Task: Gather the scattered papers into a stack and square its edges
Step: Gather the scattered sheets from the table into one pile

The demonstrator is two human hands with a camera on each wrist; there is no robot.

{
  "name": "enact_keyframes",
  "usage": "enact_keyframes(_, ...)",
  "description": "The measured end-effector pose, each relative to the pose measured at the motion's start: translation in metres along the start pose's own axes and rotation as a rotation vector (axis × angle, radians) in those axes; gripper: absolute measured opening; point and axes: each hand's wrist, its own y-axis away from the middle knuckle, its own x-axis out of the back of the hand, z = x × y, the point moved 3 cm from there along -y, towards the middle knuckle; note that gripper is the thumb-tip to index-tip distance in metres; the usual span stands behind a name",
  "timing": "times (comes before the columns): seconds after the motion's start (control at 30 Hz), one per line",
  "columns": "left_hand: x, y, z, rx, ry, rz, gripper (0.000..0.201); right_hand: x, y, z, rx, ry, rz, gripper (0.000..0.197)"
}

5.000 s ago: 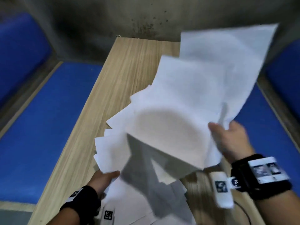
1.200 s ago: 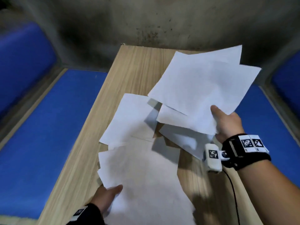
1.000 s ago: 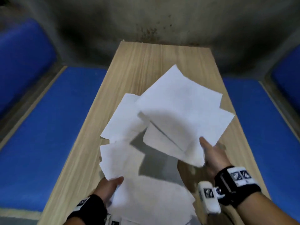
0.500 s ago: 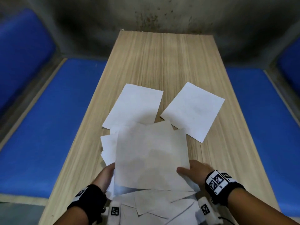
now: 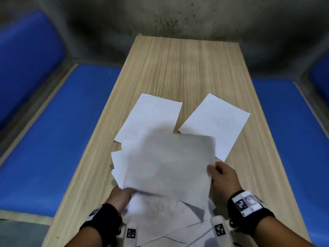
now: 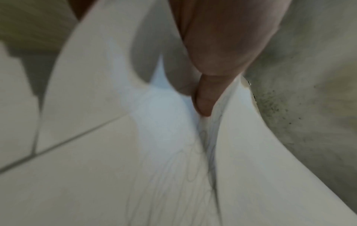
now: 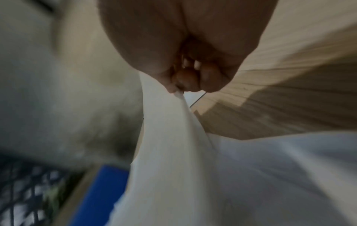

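Gripping opposite edges, the left hand and right hand pinch the lifted papers between them; loose sheets lie beyond.

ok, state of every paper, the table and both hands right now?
held sheets: lifted, gripped at both sides, edges uneven
far-left sheet: flat on table, partly overlapped
far-right sheet: flat, ungathered
near sheets: loose, fanned
left hand: grips held sheets
right hand: pinches held sheets
table: bears papers

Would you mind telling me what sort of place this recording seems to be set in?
Probably a booth-style seating nook: a narrow wooden table runs out from a stained concrete wall, with blue padded benches along both sides.
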Motion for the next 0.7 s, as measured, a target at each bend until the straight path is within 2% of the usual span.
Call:
enact_keyframes(0.03,0.000,-0.005,-0.004,-0.034,0.001,0.018,0.020,0.008,0.004,0.000,-0.038,-0.079,-0.018,0.030)
enact_keyframes(0.17,0.007,-0.015,-0.009,-0.021,0.113,0.019,0.028,0.018,0.043,0.005,-0.277,0.071,-0.330,0.012)
enact_keyframes(0.23,0.002,-0.012,-0.006,-0.016,0.177,-0.054,0.029,0.008,0.063,0.010,-0.375,0.160,-0.467,0.019)
enact_keyframes(0.27,0.000,-0.008,-0.001,-0.035,0.153,-0.059,0.028,0.000,0.071,0.014,-0.384,0.194,-0.561,0.023)
enact_keyframes(0.33,-0.002,-0.004,0.005,-0.084,0.073,-0.041,0.036,-0.020,0.085,0.011,-0.354,0.310,-0.782,0.009)
enact_keyframes(0.47,-0.008,-0.003,0.004,-0.104,0.067,0.007,0.035,-0.050,0.086,-0.002,-0.225,0.646,-1.126,0.023)
enact_keyframes(0.5,-0.008,-0.005,0.003,-0.105,0.059,0.022,0.032,-0.053,0.082,-0.004,-0.199,0.736,-1.180,0.034)
enact_keyframes(0.53,-0.008,-0.005,0.003,-0.111,0.059,0.033,0.031,-0.052,0.079,-0.001,-0.188,0.821,-1.218,0.040)
enact_keyframes(0.6,-0.006,-0.010,0.002,-0.114,0.083,0.024,0.031,-0.046,0.074,-0.024,-0.161,0.859,-1.189,0.029)
enact_keyframes(0.7,-0.005,-0.015,-0.004,-0.107,0.115,0.025,0.042,-0.037,0.056,-0.076,-0.201,0.460,-1.108,0.042)
